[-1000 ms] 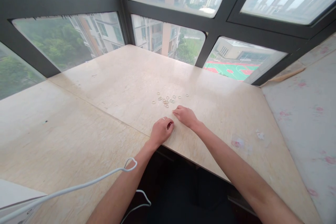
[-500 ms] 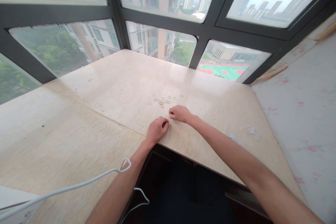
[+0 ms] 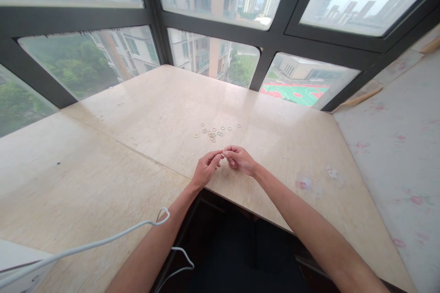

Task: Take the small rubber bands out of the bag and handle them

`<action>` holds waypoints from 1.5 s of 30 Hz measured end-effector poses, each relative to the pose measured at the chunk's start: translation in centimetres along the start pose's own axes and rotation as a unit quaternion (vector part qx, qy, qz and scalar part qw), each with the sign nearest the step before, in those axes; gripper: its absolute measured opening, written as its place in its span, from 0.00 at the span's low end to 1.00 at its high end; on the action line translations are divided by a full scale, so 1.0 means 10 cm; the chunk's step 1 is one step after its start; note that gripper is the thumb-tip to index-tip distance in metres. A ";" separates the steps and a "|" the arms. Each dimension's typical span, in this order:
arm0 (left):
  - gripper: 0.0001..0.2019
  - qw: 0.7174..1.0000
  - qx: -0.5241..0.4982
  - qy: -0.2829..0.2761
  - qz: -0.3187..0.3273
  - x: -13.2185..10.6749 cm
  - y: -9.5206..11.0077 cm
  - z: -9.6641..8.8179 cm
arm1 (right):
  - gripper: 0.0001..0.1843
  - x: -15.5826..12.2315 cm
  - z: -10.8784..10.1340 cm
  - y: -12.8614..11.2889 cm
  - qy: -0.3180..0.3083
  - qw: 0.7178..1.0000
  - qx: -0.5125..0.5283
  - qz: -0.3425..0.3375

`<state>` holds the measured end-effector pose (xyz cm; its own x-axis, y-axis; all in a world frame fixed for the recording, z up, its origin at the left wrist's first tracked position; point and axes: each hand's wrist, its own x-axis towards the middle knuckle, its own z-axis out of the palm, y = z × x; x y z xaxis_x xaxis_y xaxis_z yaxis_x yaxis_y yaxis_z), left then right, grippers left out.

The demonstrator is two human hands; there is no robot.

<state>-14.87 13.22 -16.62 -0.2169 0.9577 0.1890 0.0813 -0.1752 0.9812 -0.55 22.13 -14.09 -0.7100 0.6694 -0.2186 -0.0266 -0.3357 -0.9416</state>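
Observation:
Several small thin rings [image 3: 215,132] lie scattered on the pale stone counter [image 3: 165,110], just beyond my hands. My left hand [image 3: 206,169] and my right hand [image 3: 239,158] meet fingertip to fingertip above the counter's near edge. Both pinch a small ring [image 3: 222,152] between them; it is tiny and hard to make out.
Dark-framed windows [image 3: 268,41] wrap the far side of the counter. A white cable [image 3: 103,238] runs across the lower left, over a white box corner [image 3: 17,265]. A flower-patterned surface [image 3: 395,137] lies to the right. Small scraps [image 3: 332,173] sit on the counter's right part.
Both hands have lifted off the counter and come together, fingertips now pinching a small ring between them. The scattered rings have not moved.

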 end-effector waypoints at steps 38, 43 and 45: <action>0.12 0.985 -0.097 0.104 -0.093 0.07 -0.05 0.02 | 0.12 0.96 -0.07 -0.09 0.169 0.882 -0.409 -0.160; 0.12 0.986 -0.089 0.103 -0.092 0.07 -0.08 0.04 | 0.10 1.13 -0.01 -0.05 0.178 0.823 -0.519 -0.147; 0.11 0.987 -0.083 0.103 -0.092 0.08 -0.08 0.05 | 0.09 1.15 0.02 -0.05 0.183 0.811 -0.537 -0.140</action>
<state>-14.63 14.19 -17.25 -0.4068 0.9135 -0.0064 -0.1351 -0.0533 0.9894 -8.83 29.91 -16.10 -0.5206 0.8376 0.1658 0.6177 0.5035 -0.6041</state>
